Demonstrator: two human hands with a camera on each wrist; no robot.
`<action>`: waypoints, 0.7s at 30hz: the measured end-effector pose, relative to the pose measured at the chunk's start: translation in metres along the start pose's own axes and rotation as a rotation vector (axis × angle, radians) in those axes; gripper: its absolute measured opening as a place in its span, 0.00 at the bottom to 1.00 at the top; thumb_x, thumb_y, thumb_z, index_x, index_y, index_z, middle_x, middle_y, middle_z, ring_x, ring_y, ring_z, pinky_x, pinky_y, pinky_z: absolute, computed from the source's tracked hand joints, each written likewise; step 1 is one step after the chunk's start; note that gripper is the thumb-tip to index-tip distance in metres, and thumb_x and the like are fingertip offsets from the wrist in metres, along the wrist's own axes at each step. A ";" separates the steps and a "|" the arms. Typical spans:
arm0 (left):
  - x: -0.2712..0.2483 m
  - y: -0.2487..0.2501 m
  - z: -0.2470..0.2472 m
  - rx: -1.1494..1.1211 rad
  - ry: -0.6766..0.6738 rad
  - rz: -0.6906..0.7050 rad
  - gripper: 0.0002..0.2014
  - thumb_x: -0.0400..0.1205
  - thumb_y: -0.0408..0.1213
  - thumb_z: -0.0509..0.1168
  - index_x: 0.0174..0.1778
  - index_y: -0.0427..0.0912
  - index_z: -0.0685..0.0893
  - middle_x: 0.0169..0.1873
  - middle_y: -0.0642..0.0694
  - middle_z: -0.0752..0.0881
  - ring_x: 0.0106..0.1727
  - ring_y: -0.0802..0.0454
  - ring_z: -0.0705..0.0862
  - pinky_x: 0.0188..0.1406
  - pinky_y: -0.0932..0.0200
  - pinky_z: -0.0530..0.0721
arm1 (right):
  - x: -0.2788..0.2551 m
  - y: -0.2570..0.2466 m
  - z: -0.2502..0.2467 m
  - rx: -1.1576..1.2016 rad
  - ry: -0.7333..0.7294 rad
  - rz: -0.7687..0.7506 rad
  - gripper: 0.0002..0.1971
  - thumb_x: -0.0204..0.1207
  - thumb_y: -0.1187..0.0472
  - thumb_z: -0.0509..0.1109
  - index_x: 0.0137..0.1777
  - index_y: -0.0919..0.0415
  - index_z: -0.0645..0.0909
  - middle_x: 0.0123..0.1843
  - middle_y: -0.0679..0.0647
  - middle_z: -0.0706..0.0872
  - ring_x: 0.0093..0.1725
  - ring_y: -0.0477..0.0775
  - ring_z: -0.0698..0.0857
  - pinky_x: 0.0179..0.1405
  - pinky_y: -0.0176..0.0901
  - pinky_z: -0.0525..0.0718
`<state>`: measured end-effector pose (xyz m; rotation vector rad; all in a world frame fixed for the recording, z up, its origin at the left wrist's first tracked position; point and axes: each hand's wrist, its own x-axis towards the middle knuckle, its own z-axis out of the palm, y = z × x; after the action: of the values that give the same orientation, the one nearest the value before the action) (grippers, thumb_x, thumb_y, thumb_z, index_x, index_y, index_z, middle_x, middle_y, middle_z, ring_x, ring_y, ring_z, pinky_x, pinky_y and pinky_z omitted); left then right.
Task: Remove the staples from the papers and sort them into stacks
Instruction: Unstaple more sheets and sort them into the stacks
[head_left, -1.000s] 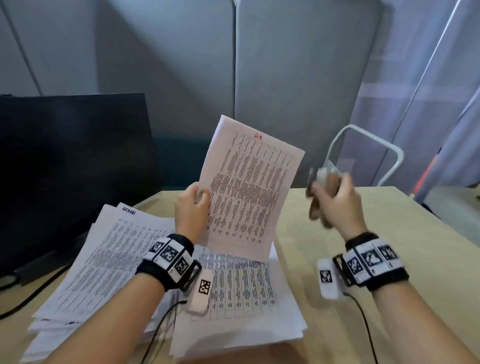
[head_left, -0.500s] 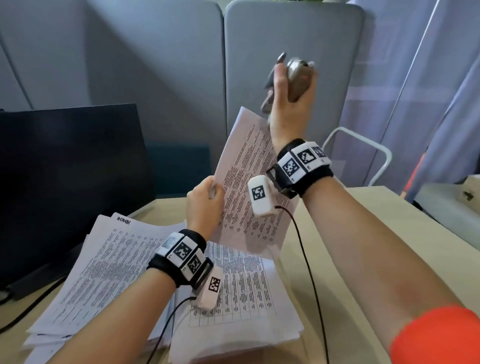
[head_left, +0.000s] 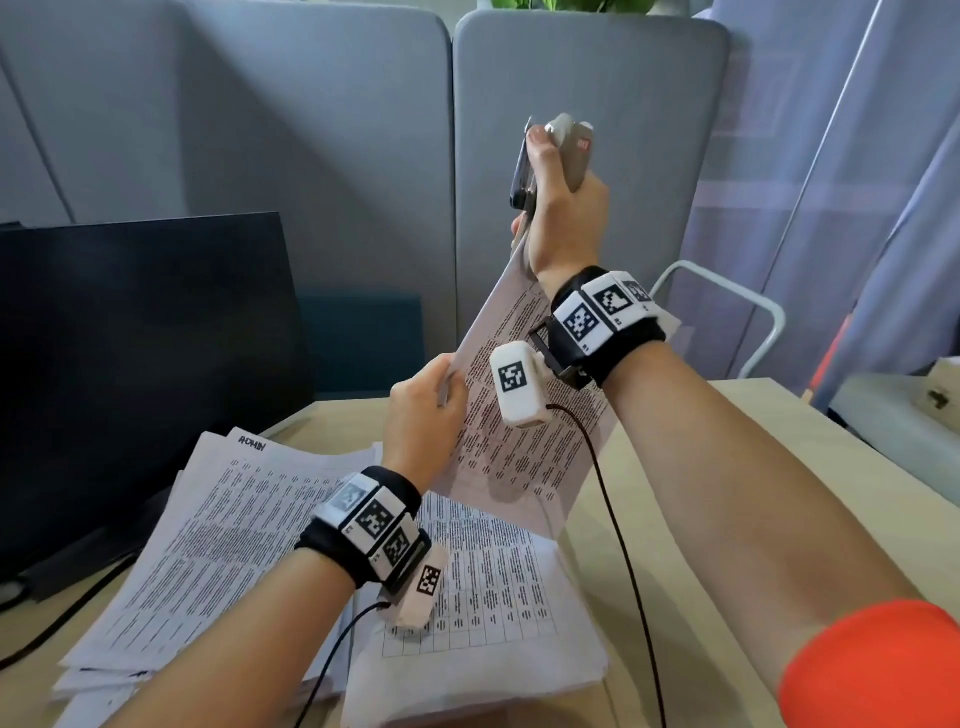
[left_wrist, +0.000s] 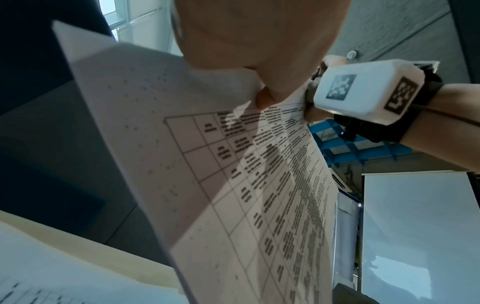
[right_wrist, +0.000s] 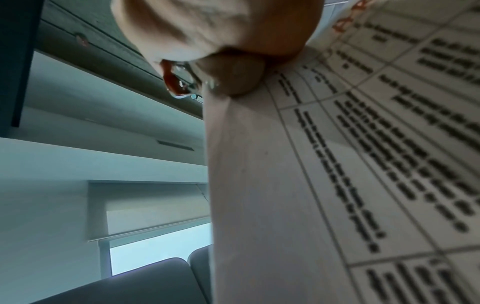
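Note:
My left hand (head_left: 426, 410) pinches the left edge of a printed paper set (head_left: 524, 431) held upright and tilted over the desk. The same table-printed sheets (left_wrist: 259, 185) fill the left wrist view. My right hand (head_left: 563, 218) is raised at the set's top corner and grips a grey stapler-like tool (head_left: 569, 148) with a dark metal arm. In the right wrist view a fingertip lies against the paper's top edge (right_wrist: 259, 164) beside a red and metal part of the tool (right_wrist: 179, 82). The staple itself is hidden.
Two stacks of printed sheets lie on the wooden desk (head_left: 727, 467): a left stack (head_left: 208, 519) and a right stack (head_left: 493, 597) under the held set. A dark monitor (head_left: 130, 338) stands at left, grey partition panels behind, a white chair frame (head_left: 753, 312) at right.
My right hand rose with the tool from beside the paper up to its top corner. The held set tilted more edge-on, and my left hand kept its hold.

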<state>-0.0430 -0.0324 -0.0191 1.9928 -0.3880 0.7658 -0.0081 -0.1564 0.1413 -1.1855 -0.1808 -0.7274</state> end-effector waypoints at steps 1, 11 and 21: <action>0.000 0.000 -0.001 0.006 -0.009 0.003 0.08 0.86 0.35 0.59 0.49 0.42 0.84 0.31 0.61 0.81 0.29 0.67 0.81 0.27 0.73 0.76 | -0.001 0.001 -0.001 0.009 0.002 0.006 0.20 0.79 0.54 0.73 0.27 0.59 0.74 0.20 0.49 0.76 0.19 0.53 0.74 0.20 0.38 0.73; 0.013 -0.078 -0.103 0.255 0.082 -0.512 0.10 0.81 0.28 0.56 0.51 0.29 0.81 0.48 0.35 0.84 0.51 0.38 0.82 0.50 0.49 0.78 | -0.017 0.061 -0.099 -0.460 -0.026 0.243 0.22 0.71 0.39 0.73 0.38 0.60 0.83 0.32 0.54 0.88 0.29 0.57 0.84 0.32 0.46 0.82; -0.043 -0.162 -0.183 0.753 -0.246 -0.832 0.12 0.81 0.27 0.57 0.57 0.29 0.80 0.58 0.26 0.82 0.59 0.28 0.80 0.56 0.45 0.78 | -0.076 0.147 -0.197 -1.769 -1.060 0.644 0.14 0.84 0.49 0.59 0.49 0.58 0.80 0.45 0.57 0.86 0.43 0.56 0.82 0.39 0.41 0.74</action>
<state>-0.0525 0.2060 -0.0864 2.6356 0.6791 0.1115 -0.0242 -0.2731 -0.0875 -3.0296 0.0473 0.6815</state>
